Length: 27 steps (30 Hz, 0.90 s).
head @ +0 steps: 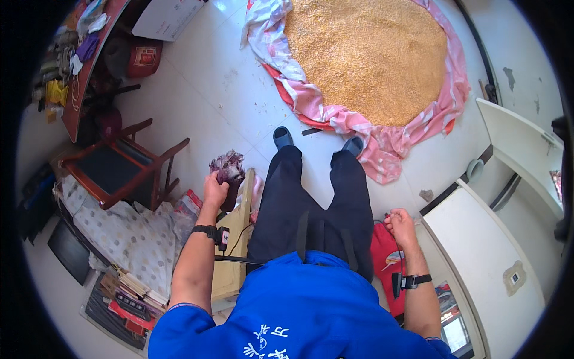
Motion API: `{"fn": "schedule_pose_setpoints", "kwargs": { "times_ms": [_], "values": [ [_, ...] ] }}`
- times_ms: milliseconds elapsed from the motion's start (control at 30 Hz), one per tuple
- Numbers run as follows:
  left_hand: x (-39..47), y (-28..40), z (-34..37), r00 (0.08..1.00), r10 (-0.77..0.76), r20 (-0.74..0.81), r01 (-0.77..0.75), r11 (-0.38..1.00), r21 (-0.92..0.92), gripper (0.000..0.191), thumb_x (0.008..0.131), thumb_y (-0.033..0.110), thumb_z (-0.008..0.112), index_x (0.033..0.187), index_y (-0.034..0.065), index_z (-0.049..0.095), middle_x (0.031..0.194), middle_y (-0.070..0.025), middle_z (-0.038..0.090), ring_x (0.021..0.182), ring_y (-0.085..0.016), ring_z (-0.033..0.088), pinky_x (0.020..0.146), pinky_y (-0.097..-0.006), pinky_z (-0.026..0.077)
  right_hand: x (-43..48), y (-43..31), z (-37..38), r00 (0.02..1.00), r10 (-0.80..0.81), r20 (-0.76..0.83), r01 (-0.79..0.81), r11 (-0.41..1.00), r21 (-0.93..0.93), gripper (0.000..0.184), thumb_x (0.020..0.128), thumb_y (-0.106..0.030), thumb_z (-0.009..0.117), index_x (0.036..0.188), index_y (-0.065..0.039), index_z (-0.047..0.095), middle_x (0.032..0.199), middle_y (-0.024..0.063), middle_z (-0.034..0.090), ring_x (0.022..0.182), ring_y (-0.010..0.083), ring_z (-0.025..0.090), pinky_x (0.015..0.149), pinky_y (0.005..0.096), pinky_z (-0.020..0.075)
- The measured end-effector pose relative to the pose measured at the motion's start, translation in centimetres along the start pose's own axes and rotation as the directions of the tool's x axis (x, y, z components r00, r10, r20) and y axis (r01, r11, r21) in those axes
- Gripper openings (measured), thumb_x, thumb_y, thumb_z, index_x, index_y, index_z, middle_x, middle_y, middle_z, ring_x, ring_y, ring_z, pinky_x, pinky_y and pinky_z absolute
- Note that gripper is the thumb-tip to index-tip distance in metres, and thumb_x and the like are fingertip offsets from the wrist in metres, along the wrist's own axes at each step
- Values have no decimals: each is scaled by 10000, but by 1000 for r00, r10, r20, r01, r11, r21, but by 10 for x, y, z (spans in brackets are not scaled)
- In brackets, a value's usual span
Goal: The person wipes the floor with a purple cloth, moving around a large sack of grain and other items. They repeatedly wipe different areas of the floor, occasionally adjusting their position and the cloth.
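My left hand point(216, 190) grips a dark purple, ragged bundle point(228, 172), which looks like cloth with pale frayed parts at its top. It is held out to the left of my legs, above the tiled floor. My right hand point(400, 226) hangs at my right side with its fingers curled, close to the upper edge of a red bag point(386, 260) that bears a picture. Whether those fingers pinch the bag or its cord cannot be seen. Each wrist wears a strapped device with a cable.
Ahead, a heap of yellow corn kernels point(372, 58) lies on a pink sheet point(309, 96). On the left are a wooden chair point(112, 166), a cluttered red table point(74, 107) and a spotted cloth point(130, 238). White cabinet doors point(484, 242) stand at right. A pale wooden piece point(233, 256) is beside my left leg.
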<state>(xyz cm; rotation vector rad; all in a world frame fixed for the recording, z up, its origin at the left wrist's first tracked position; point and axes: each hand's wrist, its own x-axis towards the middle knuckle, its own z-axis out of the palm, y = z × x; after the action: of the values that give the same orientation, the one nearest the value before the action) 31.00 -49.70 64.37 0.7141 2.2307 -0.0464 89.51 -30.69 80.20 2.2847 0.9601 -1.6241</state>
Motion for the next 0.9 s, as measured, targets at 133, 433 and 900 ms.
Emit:
{"fn": "schedule_pose_setpoints", "kwargs": {
  "times_ms": [133, 433, 900],
  "values": [
    [-7, -1, 10, 998, -13, -64, 10, 999, -47, 605, 790, 168, 700, 1364, 0, 611, 1300, -271, 606, 1203, -434, 602, 1088, -451, 482, 11, 0, -11, 999, -41, 35, 46, 991, -127, 202, 1048, -120, 565, 1185, 19, 617, 914, 89, 710, 829, 144, 700, 674, 274, 545],
    [-37, 67, 33, 991, -63, -117, 53, 994, -92, 574, 776, 149, 709, 1329, 16, 628, 1260, -261, 618, 1203, -433, 581, 1090, -458, 470, 106, -33, -45, 975, -147, 169, 175, 971, -163, 187, 1028, -102, 574, 1172, 7, 619, 882, 103, 716, 781, 163, 698, 674, 308, 551],
    [-15, 100, 85, 982, -82, -172, 55, 986, -155, 585, 758, 127, 705, 1325, -4, 646, 1260, -244, 615, 1196, -421, 591, 1076, -454, 482, 165, -54, -37, 968, -62, 244, 123, 962, -244, 222, 1028, -98, 506, 1210, -8, 597, 913, 103, 734, 738, 127, 633, 664, 282, 516]
  ]
}}
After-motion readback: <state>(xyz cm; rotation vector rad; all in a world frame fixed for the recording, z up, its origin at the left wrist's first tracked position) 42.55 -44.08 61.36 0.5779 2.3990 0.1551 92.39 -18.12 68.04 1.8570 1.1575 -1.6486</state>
